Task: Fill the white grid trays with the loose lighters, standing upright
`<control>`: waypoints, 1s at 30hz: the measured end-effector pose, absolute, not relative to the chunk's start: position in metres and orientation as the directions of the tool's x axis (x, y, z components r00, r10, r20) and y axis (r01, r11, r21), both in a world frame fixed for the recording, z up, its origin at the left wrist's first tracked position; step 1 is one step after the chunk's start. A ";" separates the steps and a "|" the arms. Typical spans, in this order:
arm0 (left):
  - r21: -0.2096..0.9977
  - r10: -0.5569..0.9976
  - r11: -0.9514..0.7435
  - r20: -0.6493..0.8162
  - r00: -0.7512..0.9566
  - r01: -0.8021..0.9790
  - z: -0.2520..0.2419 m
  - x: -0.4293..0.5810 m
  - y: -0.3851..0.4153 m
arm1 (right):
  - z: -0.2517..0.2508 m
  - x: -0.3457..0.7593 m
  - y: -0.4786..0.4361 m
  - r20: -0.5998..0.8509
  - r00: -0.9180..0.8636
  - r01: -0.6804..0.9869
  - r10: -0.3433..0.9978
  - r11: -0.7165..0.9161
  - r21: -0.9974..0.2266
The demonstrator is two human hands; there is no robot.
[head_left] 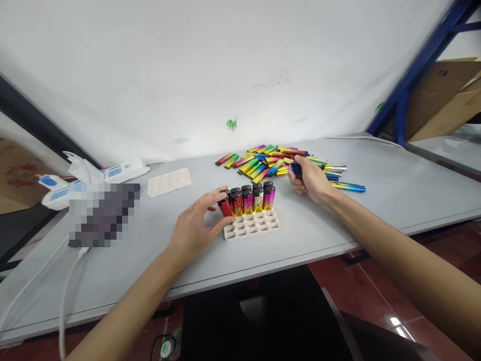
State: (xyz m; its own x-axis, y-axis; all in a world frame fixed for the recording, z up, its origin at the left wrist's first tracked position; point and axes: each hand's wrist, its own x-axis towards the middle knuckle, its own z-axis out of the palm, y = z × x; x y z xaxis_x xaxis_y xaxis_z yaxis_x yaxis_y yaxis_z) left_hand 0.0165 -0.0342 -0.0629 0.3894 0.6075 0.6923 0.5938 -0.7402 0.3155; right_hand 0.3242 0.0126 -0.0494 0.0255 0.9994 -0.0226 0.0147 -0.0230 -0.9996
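A white slotted tray (255, 225) lies on the grey table (394, 195) with several upright lighters (251, 198) filling its far rows. My left hand (197, 225) rests at the tray's left side, fingers and thumb around the red lighter (225, 205) at the row's left end. My right hand (310, 179) is closed on a blue lighter (296, 169) at the near edge of a heap of colourful metallic lighters (274, 163) lying behind the tray.
A second white tray (169, 181) lies to the left. White power strips (112, 173) and cables (67, 291) sit at the far left beside a blurred dark patch. A white wall stands behind the table; blue shelving (417, 70) with cardboard boxes is at the right.
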 end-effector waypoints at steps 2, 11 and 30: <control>0.299 0.604 -0.736 0.694 0.391 0.607 -0.060 0.017 -0.037 | -0.050 0.324 0.013 0.008 0.040 0.020 0.999 0.007 -1.000; 0.374 0.642 -0.719 0.680 0.354 0.586 -0.050 0.016 -0.041 | -0.010 0.320 -0.024 0.315 -0.080 0.317 0.946 0.324 -0.891; 0.229 0.500 -0.808 0.754 0.426 0.542 -0.051 0.014 -0.041 | -0.025 0.231 -0.076 0.473 -0.384 0.731 0.793 0.574 -0.369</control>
State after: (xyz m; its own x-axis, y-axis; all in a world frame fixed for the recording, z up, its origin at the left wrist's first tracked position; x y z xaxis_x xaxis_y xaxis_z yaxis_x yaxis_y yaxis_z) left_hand 0.0142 -0.0408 -0.0512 0.4257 0.4996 0.7544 0.5425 -0.8082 0.2292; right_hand 0.2308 -0.0765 -0.0255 -0.3841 0.7932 0.4726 0.7312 0.5738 -0.3689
